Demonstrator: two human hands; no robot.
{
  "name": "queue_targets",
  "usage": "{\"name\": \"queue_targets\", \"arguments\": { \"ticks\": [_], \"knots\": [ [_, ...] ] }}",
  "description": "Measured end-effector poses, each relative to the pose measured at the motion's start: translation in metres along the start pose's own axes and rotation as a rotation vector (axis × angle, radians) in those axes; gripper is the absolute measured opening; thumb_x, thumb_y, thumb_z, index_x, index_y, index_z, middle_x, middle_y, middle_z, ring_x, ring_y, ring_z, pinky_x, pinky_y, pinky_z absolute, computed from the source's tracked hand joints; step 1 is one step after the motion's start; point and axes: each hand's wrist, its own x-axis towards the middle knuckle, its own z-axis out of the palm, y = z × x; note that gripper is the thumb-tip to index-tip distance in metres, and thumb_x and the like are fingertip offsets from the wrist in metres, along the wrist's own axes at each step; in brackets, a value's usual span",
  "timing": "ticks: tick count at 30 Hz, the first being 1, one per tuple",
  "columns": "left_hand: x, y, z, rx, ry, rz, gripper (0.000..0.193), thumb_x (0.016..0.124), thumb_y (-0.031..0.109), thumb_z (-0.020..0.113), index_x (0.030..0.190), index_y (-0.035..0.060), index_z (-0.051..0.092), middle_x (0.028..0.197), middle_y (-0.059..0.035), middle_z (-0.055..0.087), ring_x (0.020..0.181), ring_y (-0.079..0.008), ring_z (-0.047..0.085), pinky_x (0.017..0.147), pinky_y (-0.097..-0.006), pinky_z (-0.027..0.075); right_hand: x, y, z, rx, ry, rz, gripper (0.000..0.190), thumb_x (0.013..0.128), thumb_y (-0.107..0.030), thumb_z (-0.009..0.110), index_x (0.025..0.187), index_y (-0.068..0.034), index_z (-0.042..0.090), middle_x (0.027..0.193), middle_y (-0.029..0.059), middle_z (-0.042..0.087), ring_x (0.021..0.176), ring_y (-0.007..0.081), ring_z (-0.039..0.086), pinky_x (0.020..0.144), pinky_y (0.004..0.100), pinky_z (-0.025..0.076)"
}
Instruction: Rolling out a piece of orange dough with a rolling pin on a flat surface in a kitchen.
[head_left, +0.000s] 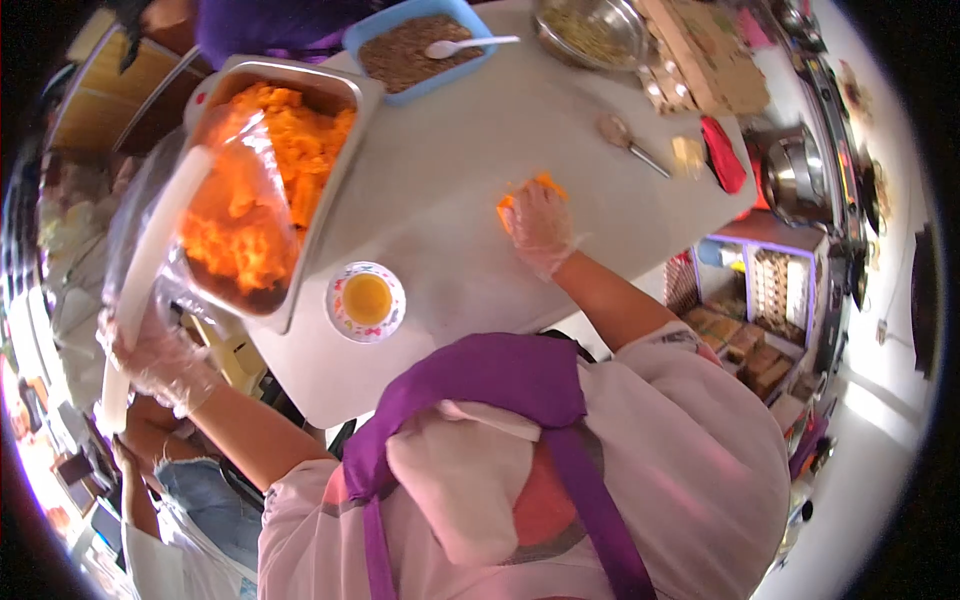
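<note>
My left hand (161, 352), in a clear plastic glove, grips a long pale roll or bar (161, 232) at the left, with clear plastic film hanging from it over a steel pan (330, 217). Mashed orange food (247, 247) fills much of the pan. My right hand (541, 225), also gloved, rests on the table with its fingers on a small orange piece (551, 181); whether they grip it I cannot tell. Between the hands stands a patterned bowl (336, 321) of yellow liquid (367, 298).
A blue tub (420, 94) of brown filling with a white spoon (450, 49) stands at the back. Beyond are a steel bowl (547, 45), egg cartons (675, 71), a metal spoon (645, 157), a yellow block (686, 150) and a red item (721, 157). Another person's legs (202, 487) are lower left.
</note>
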Motion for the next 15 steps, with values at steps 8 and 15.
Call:
{"name": "queue_targets", "arguments": {
  "ticks": [8,15],
  "knots": [
    [-0.034,-0.081,0.099,-0.031,-0.102,0.143,0.011,0.074,0.003,0.068,0.083,0.0095,0.066,0.092,-0.0068,0.063,0.106,-0.0313,0.055,0.085,-0.0569,0.052,-0.005,0.002,0.0,0.008,0.056,0.031,0.03,0.077,-0.026,0.064,0.097,-0.005,0.055,0.101,0.0115,0.053,0.089,0.0302,0.052,0.077,0.0414,0.043],
    [-0.056,-0.131,0.125,-0.004,0.042,0.032,0.032,0.073,0.001,0.07,0.102,0.0059,0.058,0.112,-0.0145,0.057,0.113,-0.034,0.052,0.093,-0.0508,0.048,-0.005,0.002,-0.001,-0.019,0.074,0.025,0.03,0.078,-0.026,0.063,0.097,-0.004,0.054,0.1,0.0134,0.054,0.087,0.0314,0.053,0.076,0.0415,0.044]
  ]
}}
